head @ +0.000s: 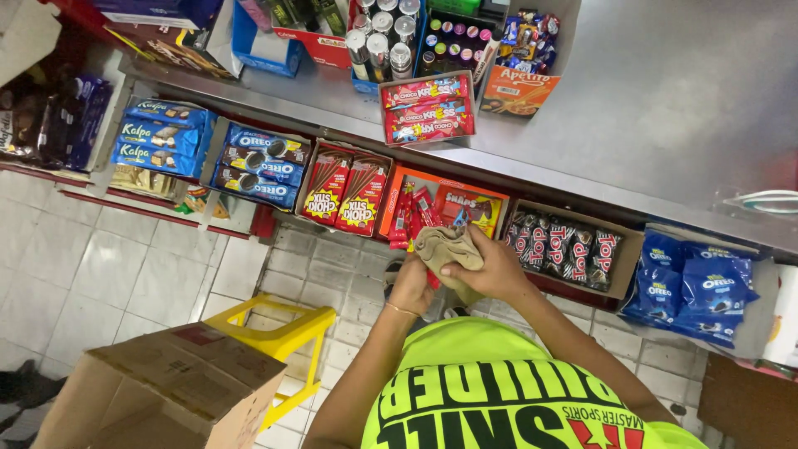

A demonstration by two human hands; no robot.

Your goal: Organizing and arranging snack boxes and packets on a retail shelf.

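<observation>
- tan cloth (447, 247): bunched just in front of the orange snack box (475, 203); looks soft, light, limp, best gathered in a fistful.
- right hand (492, 268): fingers curled shut over the cloth.
- left hand (413, 285): closed on its lower edge, red packets (413, 213) just beyond.

One camera only — worn on the person's head, looking almost straight down over the chest and the neon-yellow shirt (499, 399). The picture reads upside down against the room: the grey desk (665, 91) fills the top right, its front shelf of snack boxes (349, 187) runs across the middle, and the tiled floor (125, 266) lies at lower left. Both hands come close in at centre — near enough to show the fingers (453, 270) clearly. A cardboard box (174, 391) sits nearest the lens at bottom left.
</observation>
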